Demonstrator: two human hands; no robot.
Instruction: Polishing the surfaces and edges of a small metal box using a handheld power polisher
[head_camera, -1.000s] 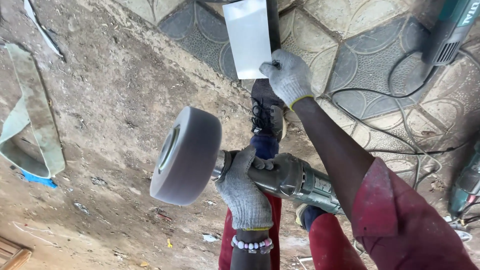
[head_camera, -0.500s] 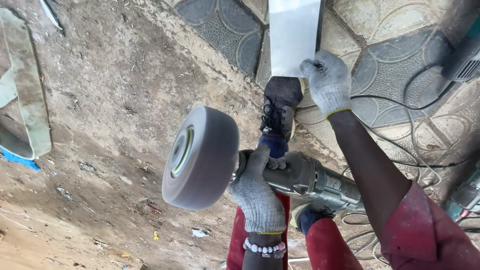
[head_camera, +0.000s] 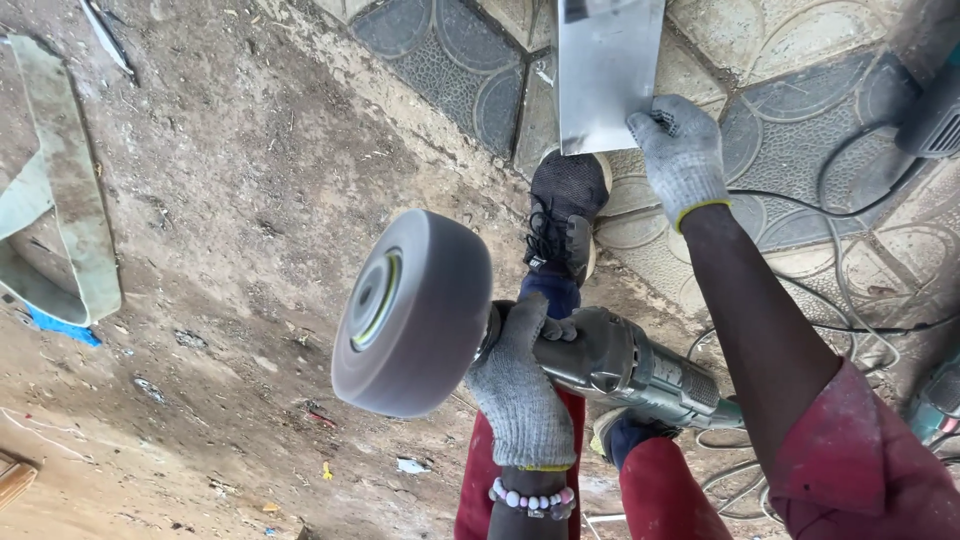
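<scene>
Above dusty bare ground (head_camera: 230, 200), at centre of view: one handheld grey metal power polisher (head_camera: 620, 365) fitted with a thick grey drum-shaped buffing wheel (head_camera: 415, 312), wheel pointing left and held clear of the ground; left hand (head_camera: 520, 385), in a grey knitted glove with a beaded bracelet at the wrist, wrapped tight around the tool's neck just behind the wheel. Top of view: one flat rectangular sheet of bright metal (head_camera: 608, 70), lying over patterned grey and cream paving tiles (head_camera: 790, 120); right hand (head_camera: 683, 155), in a matching grey glove with yellow cuff, fingers closed on the sheet's lower right corner. Between sheet and polisher: one black mesh shoe (head_camera: 563, 215), toe just at the sheet's lower edge. Right side: black power cables (head_camera: 850, 260) looped over the tiles. Left edge: one pale green strap (head_camera: 60, 200) with a blue scrap beside it
</scene>
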